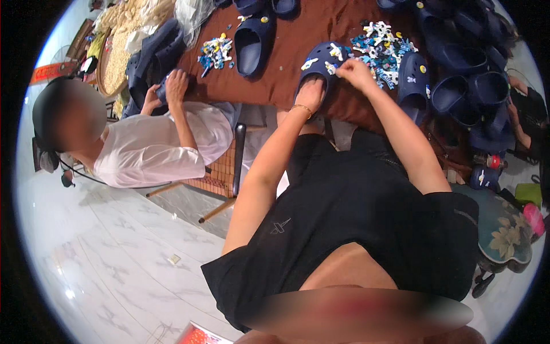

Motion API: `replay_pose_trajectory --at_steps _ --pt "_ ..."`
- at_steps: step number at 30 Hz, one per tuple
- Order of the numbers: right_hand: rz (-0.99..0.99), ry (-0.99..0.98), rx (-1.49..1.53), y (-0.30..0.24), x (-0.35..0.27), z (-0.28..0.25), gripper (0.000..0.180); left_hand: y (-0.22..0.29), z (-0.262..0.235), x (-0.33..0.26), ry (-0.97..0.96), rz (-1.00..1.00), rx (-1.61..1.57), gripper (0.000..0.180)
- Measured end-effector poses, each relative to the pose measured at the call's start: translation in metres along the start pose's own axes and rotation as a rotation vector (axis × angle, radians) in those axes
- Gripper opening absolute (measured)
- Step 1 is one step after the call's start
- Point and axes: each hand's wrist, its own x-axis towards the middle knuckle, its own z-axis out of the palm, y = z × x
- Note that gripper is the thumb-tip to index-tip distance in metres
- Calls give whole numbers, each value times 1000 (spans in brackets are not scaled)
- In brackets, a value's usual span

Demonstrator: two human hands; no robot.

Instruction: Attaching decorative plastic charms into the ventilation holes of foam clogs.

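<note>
The person's left hand [311, 90], a gold bracelet [302, 108] at its wrist, reached inside the opening of a navy-blue, perforated clog [319, 58]. The fingers were hidden there, so I could not tell the state of that grip. The clog lay toe outward on a brown cloth-covered counter [269, 94], near its close edge. Against its four-o'clock side, the right hand [356, 73] had its fingertips drawn together at a small white-and-yellow charm [331, 67]; whether that grip pinched the charm or merely pressed it, I could not tell.

Taking that clog as the dial's centre, a second navy clog [410, 77], decorated with charms, lay at three o'clock. Before it, toward half past two, spread a large pile of white, blue and black charms [382, 55]. An undecorated-looking navy clog [252, 49] stood toward ten, and a smaller charm pile [215, 54] lay beyond it, nearer nine.
</note>
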Motion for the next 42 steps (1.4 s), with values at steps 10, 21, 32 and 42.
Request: replay_pose_trajectory --at_steps 10,21,32,42 --pt "57 171 286 17 -106 -52 14 -33 -101 107 191 -50 220 30" --pt "-62 724 -352 15 -157 -127 27 -59 -74 86 271 74 647 53" --pt "298 697 -609 52 -163 -125 42 -86 -57 72 43 -14 975 24" --pt "-116 838 -361 20 -158 -102 30 41 -34 8 106 165 -192 42"
